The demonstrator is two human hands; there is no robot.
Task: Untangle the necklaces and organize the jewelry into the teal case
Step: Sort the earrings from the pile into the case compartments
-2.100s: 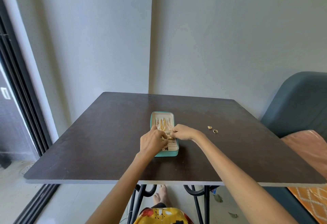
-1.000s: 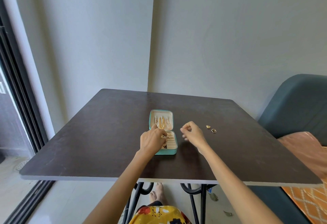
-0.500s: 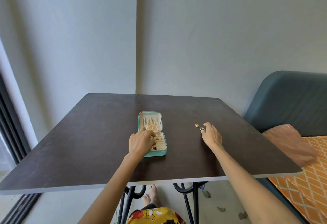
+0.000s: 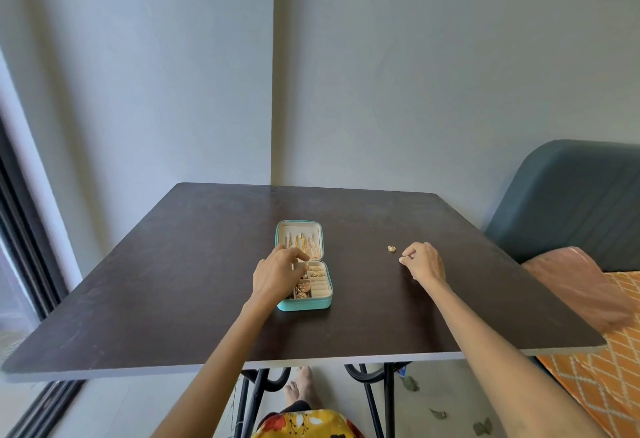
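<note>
The teal case (image 4: 304, 304) lies open in the middle of the dark table (image 4: 173, 299). Gold necklaces (image 4: 302, 243) hang in its lid and gold earrings (image 4: 304, 288) fill the cream tray. My left hand (image 4: 275, 276) lies over the case's left side with its fingers curled at the hinge, gripping it. To the right, my right hand (image 4: 422, 261) is just above the table and pinches a small gold ring (image 4: 402, 259) at its fingertips. A second small gold piece (image 4: 392, 248) lies on the table just left of that hand.
A dark blue sofa (image 4: 568, 195) with a pink cushion (image 4: 581, 285) and an orange patterned cover (image 4: 609, 385) stands against the table's right edge. Grey walls rise behind the table. A dark window frame (image 4: 20, 247) runs down the left.
My right hand left the case, went right to the two gold pieces and took one between its fingers. My left hand stayed on the case. The camera turned slightly right.
</note>
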